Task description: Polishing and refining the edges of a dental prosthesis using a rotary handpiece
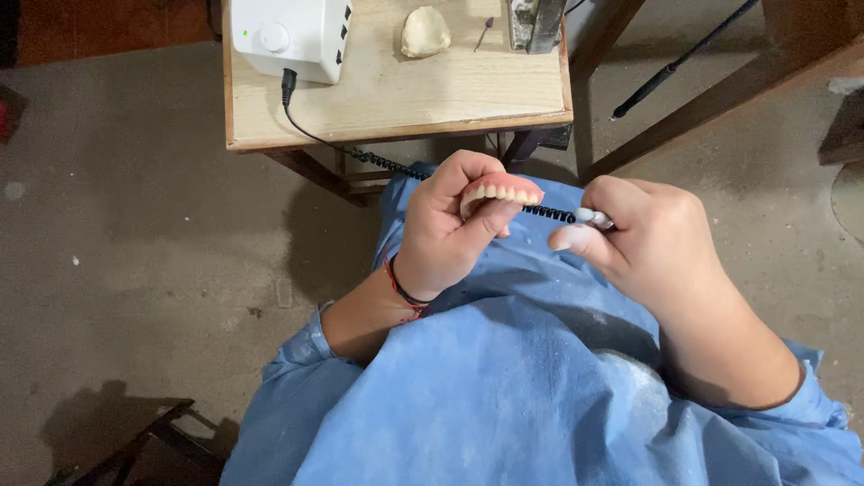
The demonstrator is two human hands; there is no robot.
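My left hand [445, 225] is closed around a pink denture [501, 191], teeth toward me, held over my lap. My right hand [643, 238] grips a thin tool [594, 217], close beside the denture; I cannot tell if they touch. A coiled black cord [387, 164] runs from it to a white box [290, 36] on the small wooden table [396, 108]. Bare concrete floor [135, 243] lies open to the left.

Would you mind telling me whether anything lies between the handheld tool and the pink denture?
Nothing visible does. The left hand holds the pink denture with white teeth; the right hand grips the grey handheld tool just beside it, across an open gap.
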